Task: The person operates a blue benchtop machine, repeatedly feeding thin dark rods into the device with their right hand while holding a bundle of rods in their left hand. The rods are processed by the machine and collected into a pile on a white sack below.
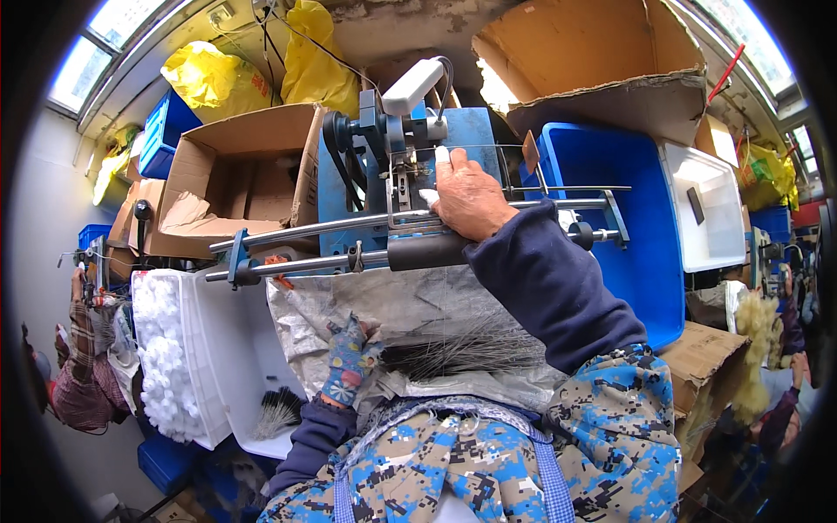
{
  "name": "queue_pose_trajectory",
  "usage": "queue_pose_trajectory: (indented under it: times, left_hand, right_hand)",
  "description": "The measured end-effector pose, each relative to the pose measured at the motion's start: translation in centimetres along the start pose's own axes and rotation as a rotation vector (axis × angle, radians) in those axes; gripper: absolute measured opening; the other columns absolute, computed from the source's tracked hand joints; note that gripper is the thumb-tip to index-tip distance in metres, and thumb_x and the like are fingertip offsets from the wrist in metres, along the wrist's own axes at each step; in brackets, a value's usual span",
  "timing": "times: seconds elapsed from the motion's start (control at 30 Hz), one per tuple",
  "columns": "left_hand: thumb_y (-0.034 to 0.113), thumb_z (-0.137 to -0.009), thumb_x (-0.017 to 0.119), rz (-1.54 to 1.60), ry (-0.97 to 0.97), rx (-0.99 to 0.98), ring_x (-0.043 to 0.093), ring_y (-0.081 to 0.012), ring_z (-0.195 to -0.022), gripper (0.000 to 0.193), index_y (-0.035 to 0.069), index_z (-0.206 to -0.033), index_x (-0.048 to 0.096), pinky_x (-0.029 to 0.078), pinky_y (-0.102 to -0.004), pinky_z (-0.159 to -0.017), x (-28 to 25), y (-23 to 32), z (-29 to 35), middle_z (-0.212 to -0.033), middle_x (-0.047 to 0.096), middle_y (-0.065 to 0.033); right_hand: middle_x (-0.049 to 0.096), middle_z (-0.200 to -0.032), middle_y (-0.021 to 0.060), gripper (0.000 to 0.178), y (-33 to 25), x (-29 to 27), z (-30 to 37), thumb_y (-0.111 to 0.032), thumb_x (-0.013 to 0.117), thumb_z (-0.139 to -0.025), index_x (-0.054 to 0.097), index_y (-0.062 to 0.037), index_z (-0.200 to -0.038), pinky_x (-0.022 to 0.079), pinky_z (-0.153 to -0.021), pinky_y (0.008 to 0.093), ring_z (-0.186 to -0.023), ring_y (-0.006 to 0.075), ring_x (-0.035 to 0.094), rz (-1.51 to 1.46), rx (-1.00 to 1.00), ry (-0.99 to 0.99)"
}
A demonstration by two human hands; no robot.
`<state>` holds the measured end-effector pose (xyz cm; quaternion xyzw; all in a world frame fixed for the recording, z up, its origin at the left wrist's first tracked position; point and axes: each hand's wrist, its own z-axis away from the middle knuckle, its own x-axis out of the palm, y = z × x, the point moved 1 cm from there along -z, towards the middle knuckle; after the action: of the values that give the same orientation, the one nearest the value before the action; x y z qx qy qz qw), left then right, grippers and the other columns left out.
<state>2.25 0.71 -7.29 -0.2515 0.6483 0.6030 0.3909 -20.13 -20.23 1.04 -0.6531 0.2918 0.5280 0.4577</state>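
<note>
My right hand (466,193) is bare, with white wraps on the thumb and a fingertip. Its fingers are closed over the working head of a blue bench machine (349,209); a thin metal wire (479,146) passes by the fingertips, and what they pinch is hidden. My left hand (350,359), in a blue patterned glove with bare fingertips, is low over my lap, fingers curled. Beside it a loose bundle of thin dark wires (462,347) lies on a whitish sack (410,296). Whether the left fingers hold a wire is too small to tell.
Two steel rails (323,228) cross the machine's front. Left are an open cardboard box (248,174) and a white bin (214,349) beside white fluffy pieces (166,366). A blue bin (610,148) stands right, below a big carton (602,96). Other people work at both sides.
</note>
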Motion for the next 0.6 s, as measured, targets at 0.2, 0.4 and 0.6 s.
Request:
queue_pose_trajectory:
  times: [0.2,0.4,0.6]
  left_hand:
    - [0.002,-0.074,0.063,0.534,-0.201,-0.310,0.055,-0.0134,-0.078,0.041,0.005,-0.114,0.053,0.044,-0.0232,-0.069,-1.4,2.2,2.7,-0.093,0.059,-0.0051]
    - [0.018,-0.073,0.070,0.501,-0.426,-0.162,0.056,-0.0197,-0.092,0.052,0.004,-0.118,0.048,0.046,-0.0308,-0.077,-2.3,4.1,4.4,-0.102,0.057,-0.0112]
    - [0.039,-0.070,0.065,-0.247,-0.564,0.016,0.046,-0.0392,-0.110,0.065,0.003,-0.121,0.045,0.039,-0.0442,-0.092,-2.3,5.0,6.1,-0.119,0.048,-0.0217]
  right_hand:
    - [0.048,-0.104,0.0133,0.038,4.2,-3.3,1.7,-0.027,0.063,-0.078,0.058,0.0019,-0.102,0.039,-0.077,0.0408,-0.098,0.0281,0.046,0.149,0.015,0.080]
    - [0.058,-0.102,0.0133,0.019,6.8,-3.3,-0.4,-0.014,0.054,-0.080,0.062,-0.0055,-0.095,0.036,-0.078,0.0423,-0.101,0.0264,0.050,0.409,0.078,0.147]
    - [0.064,-0.080,0.0088,0.010,5.2,-7.4,2.9,-0.011,0.053,-0.078,0.063,-0.0097,-0.080,0.043,-0.065,0.0377,-0.076,0.0243,0.061,0.422,0.020,0.139]
